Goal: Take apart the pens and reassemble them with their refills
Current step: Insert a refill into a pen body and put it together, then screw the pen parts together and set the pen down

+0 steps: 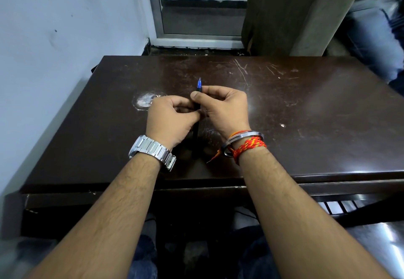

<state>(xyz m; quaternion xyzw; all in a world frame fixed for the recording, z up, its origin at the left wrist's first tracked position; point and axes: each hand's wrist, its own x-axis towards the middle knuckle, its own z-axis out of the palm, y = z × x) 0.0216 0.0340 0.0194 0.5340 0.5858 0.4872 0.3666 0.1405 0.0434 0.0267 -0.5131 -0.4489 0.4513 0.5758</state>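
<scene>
Both hands are holding one black pen (196,125) above the table (306,108). The left hand (170,119) is clamping the barrel; the right hand (223,108) is pinching the front end, blue tip exposed. Assembly appears near complete; no other pens are showing.

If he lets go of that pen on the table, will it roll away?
Probably a little. The pen looks round and slim, and the table looks smooth and glossy, so it could roll. It seems stiff and light: both the left hand and right hand hold it with fingertips only.
</scene>
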